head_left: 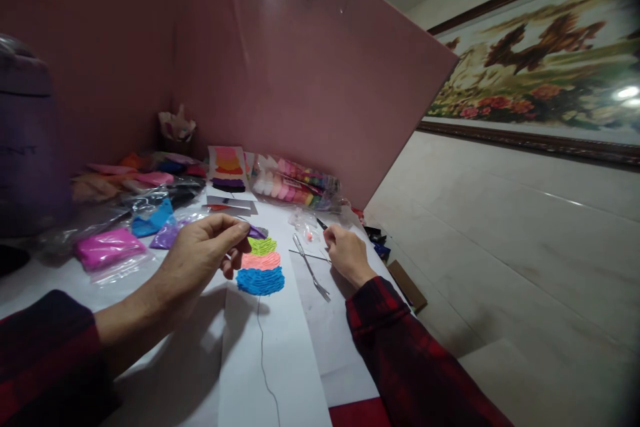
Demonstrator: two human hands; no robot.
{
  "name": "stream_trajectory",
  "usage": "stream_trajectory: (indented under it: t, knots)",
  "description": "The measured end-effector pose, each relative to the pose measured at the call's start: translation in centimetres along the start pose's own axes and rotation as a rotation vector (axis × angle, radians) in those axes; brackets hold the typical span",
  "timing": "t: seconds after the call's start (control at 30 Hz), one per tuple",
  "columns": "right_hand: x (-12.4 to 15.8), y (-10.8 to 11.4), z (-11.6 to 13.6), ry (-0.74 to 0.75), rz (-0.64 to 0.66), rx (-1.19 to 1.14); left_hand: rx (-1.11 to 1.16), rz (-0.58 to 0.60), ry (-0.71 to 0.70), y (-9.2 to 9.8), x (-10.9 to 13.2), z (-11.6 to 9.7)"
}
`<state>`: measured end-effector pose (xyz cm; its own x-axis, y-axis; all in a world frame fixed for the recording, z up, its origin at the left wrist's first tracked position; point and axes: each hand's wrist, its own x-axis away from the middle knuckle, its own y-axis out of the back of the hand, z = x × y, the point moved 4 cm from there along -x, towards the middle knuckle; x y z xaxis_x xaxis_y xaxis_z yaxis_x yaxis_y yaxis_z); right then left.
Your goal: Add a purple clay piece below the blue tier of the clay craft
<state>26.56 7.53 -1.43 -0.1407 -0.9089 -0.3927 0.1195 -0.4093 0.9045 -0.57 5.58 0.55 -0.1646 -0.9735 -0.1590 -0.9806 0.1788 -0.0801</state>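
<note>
My left hand (213,243) is closed in a pinch at the upper end of a long white paper (273,353). Its fingertips meet a patch of purple clay (258,233); what they hold is too small to make out. Below that patch, textured clay bands lie on the paper: lime green (263,247), pink (261,261) and blue (261,280). A thin drawn line (263,340) runs down from the blue band. To the right, my right hand (346,253) is closed around a thin dark-tipped tool (321,222), its kind unclear. A silver fork-ended tool (311,270) lies between my hands.
Bagged magenta clay (109,249) and blue clay (153,218) lie left. A card with coloured bands (227,170) stands at the back, beside packs of multicoloured clay (293,183). A clear bag (303,223) sits near my right hand. A purple container (27,147) stands far left.
</note>
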Motion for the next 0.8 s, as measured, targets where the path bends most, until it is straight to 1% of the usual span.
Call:
stream_trajectory:
  t: [0.1,0.23,0.33,0.43,0.57,0.6,0.7,0.8]
  knots:
    - [0.1,0.0,0.0,0.008,0.063,-0.012,0.005,0.007,0.002,0.0,0.0,0.0]
    - [0.5,-0.6,0.3,0.04,0.117,-0.036,0.014,0.002,-0.005,-0.1,-0.1,-0.1]
    - [0.7,-0.9,0.4,0.056,0.119,-0.07,0.007,-0.006,0.01,-0.1,-0.2,0.0]
    - [0.7,-0.4,0.8,0.07,0.072,-0.142,0.008,-0.009,0.02,-0.1,-0.2,0.1]
    - [1.1,1.3,2.7,0.123,-0.049,-0.307,0.016,0.056,0.028,-0.4,-0.2,0.3]
    - [1.3,1.6,3.4,0.137,-0.062,-0.354,0.016,0.064,0.029,-0.4,-0.2,0.3]
    - [2.2,1.9,5.1,0.185,-0.055,-0.476,0.01,0.05,0.024,-0.3,-0.2,0.2]
    - [2.9,1.4,5.9,0.236,0.013,-0.575,0.007,0.046,0.023,-0.3,-0.1,0.0]
